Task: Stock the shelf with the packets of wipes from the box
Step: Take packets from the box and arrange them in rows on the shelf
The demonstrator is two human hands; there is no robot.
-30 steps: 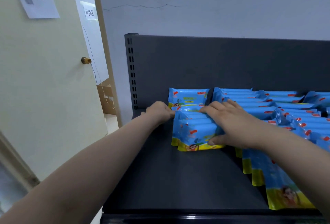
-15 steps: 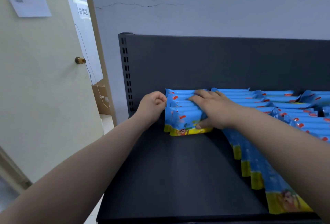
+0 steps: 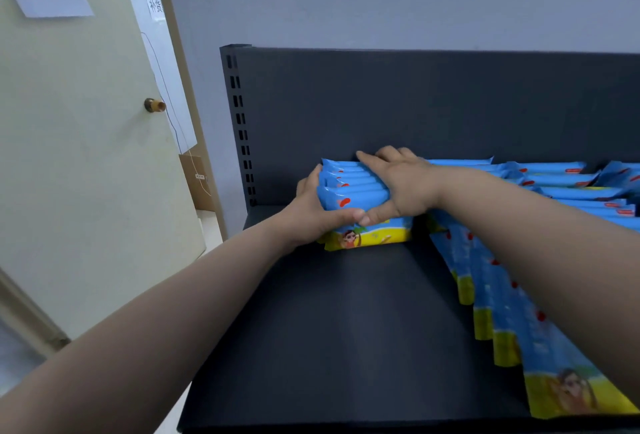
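I see the packets standing in a small bunch at the back left of the shelf, near the back panel. They are blue with red spots. The front one has a yellow strip at the bottom with a cartoon child on it. The left hand grips the bunch's left end, thumb across the front. Its fingers are hidden behind the bunch. The right hand holds the bunch from the top, fingers over the back, thumb on the front. More packets stand to the right. The right arm covers some, and the picture edge cuts others off.
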